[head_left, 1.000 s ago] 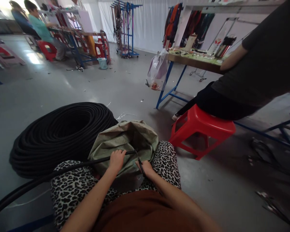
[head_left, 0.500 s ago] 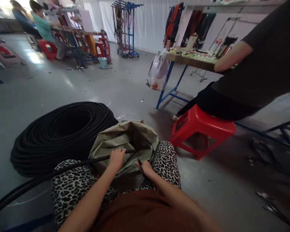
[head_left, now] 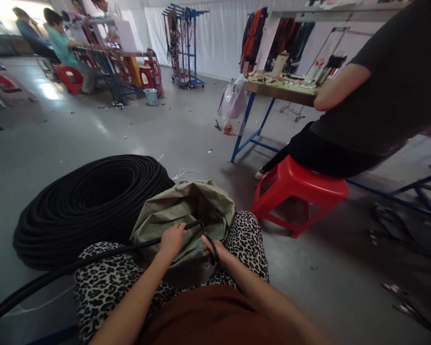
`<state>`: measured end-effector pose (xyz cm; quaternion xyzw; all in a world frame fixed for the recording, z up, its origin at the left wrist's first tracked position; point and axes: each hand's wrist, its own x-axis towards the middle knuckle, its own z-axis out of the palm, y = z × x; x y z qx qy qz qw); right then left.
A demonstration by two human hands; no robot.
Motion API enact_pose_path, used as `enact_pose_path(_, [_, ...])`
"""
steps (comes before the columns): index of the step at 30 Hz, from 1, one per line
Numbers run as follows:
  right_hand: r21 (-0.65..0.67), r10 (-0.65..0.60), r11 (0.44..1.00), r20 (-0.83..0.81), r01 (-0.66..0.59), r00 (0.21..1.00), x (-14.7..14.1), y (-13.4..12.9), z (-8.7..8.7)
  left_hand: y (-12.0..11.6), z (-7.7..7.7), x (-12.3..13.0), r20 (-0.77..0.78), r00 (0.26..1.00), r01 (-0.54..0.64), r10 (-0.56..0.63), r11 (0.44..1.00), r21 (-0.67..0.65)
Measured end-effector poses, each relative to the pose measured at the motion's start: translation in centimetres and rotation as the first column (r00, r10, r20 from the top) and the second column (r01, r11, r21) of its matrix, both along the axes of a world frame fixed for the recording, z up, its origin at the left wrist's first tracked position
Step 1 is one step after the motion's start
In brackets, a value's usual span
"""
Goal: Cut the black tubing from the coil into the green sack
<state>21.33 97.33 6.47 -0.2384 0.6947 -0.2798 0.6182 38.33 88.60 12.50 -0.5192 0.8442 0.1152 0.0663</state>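
Your left forearm angles up and inward, bare, and your left hand (head_left: 171,241), knuckles up, is closed around a thick black cord (head_left: 143,244). The cord trails off to that hand's left across your leopard-print trousers (head_left: 102,273); its short free length points right, bent slightly down at the tip. Your right hand (head_left: 218,252), a little lower, grips black-handled scissors (head_left: 213,247), their blades at the cord's tip; how wide the blades part is too small to tell.

Left of your hands, a large coil of black cord (head_left: 68,227) lies on the grey floor (head_left: 183,120). Directly beyond both hands, between your knees, a khaki-green sack (head_left: 154,218) gapes open. Far ahead to the left, a person in teal (head_left: 62,45) sits at a table; straight ahead stands a blue rack (head_left: 189,45) hung with straps. Right of your right hand, a co-worker in a dark T-shirt (head_left: 384,100) sits on a red plastic stool (head_left: 298,179) at a blue-legged worktable (head_left: 280,90), a clear plastic bag (head_left: 233,108) hanging at its near left corner.
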Motion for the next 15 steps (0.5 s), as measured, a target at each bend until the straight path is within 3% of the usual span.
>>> enact_pose_path(3, [-0.007, -0.043, 0.999, 0.083, 0.044, 0.996, -0.2, -0.1, 0.6, 0.1, 0.0, 0.3, -0.016, 0.999, 0.049, -0.049, 0.999, -0.008])
enact_pose_path(10, [-0.008, -0.062, 0.998, 0.019, 0.062, 0.998, -0.3, -0.3, 1.6, 0.2, 0.0, 0.7, -0.017, 0.996, 0.081, -0.082, 0.996, -0.049])
enact_pose_path(15, [-0.036, -0.051, 0.998, 0.051, 0.053, 0.997, -0.5, -0.3, 0.5, 0.1, 0.1, 0.5, -0.021, 0.998, 0.061, -0.062, 0.998, -0.034])
